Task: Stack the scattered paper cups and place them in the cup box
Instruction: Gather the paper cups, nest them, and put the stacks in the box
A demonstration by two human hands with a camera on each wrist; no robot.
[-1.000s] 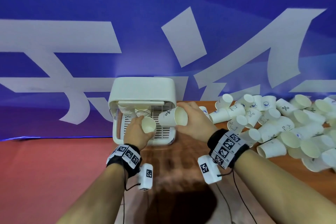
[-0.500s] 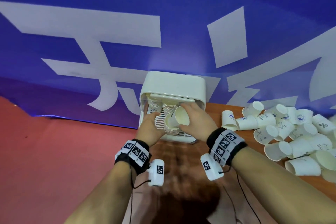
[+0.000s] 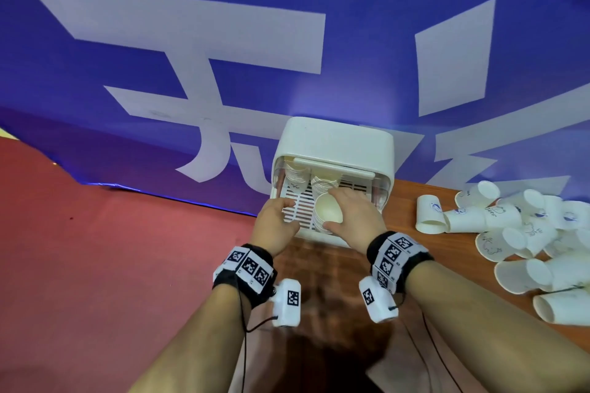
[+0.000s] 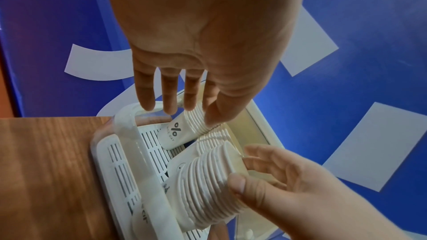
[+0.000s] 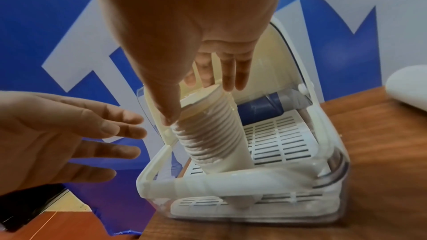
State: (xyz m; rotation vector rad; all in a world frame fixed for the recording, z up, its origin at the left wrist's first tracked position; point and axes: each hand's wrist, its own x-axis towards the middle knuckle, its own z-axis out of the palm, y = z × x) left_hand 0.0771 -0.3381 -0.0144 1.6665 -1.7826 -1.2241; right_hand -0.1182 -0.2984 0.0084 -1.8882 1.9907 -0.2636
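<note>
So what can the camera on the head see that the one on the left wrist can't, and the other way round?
Only the head view shows the scattered paper cups lying on the wooden table, and both wristbands. Only the left wrist view shows the "NICE DAY" print on the rear stack and the near stack's ribbed rims from the side. Both show the cup box, the right hand gripping the near stack, and the left hand open beside it.
</note>
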